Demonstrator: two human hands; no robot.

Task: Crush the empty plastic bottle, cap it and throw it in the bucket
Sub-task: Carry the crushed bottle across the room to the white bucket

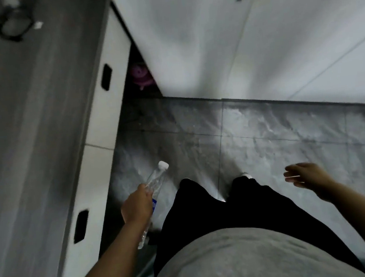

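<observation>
- Low on the near left, just off the cabinet fronts, the plastic bottle (155, 188) sits in my left hand (137, 206), fingers wrapped round its middle at the blue label; its white cap (163, 165) points away from me and its base shows below my wrist.
- It looks clear and empty, so I judge it very light, thin-walled and springy: it should cave under a squeeze but try to pop back, and the smooth wall may slip.
- I would press the soft mid-body to crush it, then hold the stiffer neck for capping; the cap looks already on, though blur hides how tight.
- My right hand (304, 175) hangs empty on the right, fingers spread loosely, well apart from the bottle.
- Grey floor tiles (278, 132) lie beyond my legs; white drawer fronts (98, 129) run along the left.
- I see no bucket from here.
</observation>
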